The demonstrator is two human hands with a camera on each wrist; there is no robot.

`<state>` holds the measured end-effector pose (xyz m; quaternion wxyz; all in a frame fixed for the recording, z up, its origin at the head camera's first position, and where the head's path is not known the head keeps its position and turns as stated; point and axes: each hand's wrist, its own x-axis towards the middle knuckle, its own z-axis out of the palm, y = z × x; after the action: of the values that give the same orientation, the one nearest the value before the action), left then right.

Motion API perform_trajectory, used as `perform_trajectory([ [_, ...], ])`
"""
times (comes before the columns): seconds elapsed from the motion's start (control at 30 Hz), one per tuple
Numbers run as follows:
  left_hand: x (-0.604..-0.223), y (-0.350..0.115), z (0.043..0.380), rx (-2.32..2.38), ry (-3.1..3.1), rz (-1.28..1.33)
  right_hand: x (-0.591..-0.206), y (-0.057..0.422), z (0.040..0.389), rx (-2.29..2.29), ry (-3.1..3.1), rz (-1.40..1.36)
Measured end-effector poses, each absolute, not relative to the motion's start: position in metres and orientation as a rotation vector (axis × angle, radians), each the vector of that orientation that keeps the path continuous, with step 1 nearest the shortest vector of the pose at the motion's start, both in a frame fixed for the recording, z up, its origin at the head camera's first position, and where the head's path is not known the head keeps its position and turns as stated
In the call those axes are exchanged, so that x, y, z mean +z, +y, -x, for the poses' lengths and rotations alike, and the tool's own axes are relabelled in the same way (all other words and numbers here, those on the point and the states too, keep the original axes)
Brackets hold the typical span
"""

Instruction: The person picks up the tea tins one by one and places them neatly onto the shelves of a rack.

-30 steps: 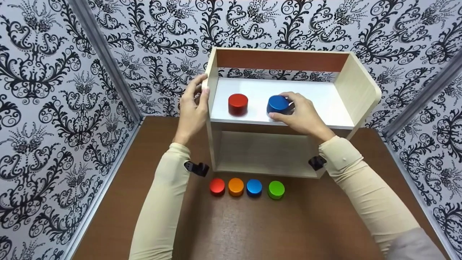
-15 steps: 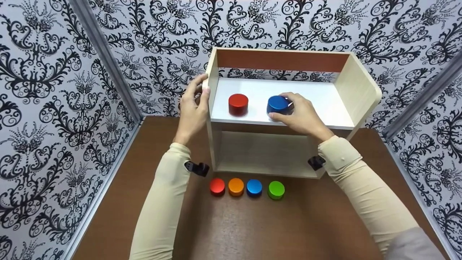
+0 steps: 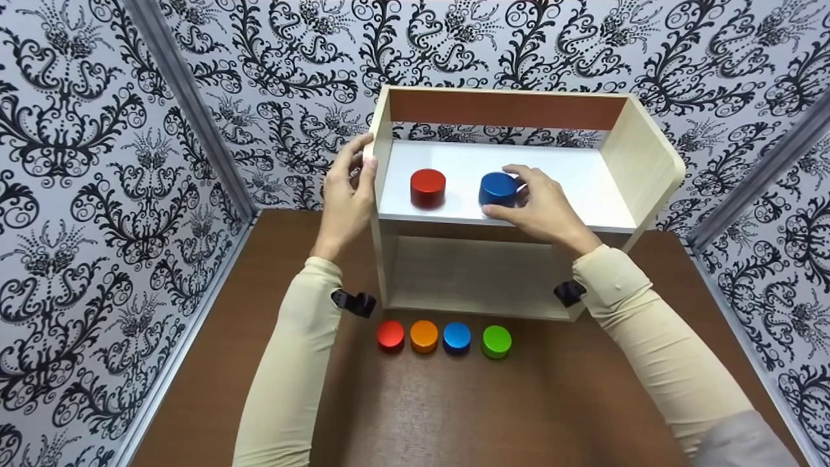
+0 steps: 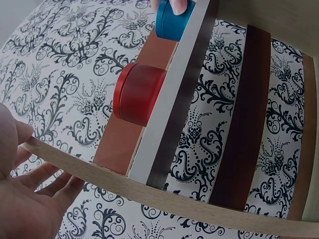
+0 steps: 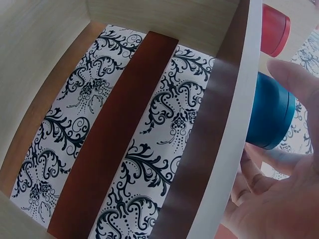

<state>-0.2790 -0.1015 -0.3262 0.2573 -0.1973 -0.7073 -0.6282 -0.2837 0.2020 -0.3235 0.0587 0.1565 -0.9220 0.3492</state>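
Nothing has shifted that I can see: my right hand (image 3: 541,207) still pinches the blue cylinder (image 3: 498,188) at 3 o'clock of the red cylinder (image 3: 428,187); left hand (image 3: 347,194) grips the shelf (image 3: 382,162) side.

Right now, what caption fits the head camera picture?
Right hand grips blue cylinder beside red cylinder on shelf.
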Motion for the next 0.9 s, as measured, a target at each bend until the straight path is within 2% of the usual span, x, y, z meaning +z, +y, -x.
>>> perform_trajectory([
  [0.9,-0.327,-0.101,0.280,-1.714,-1.891,0.549,-0.316,0.228,0.253,1.247,-2.572,-0.488],
])
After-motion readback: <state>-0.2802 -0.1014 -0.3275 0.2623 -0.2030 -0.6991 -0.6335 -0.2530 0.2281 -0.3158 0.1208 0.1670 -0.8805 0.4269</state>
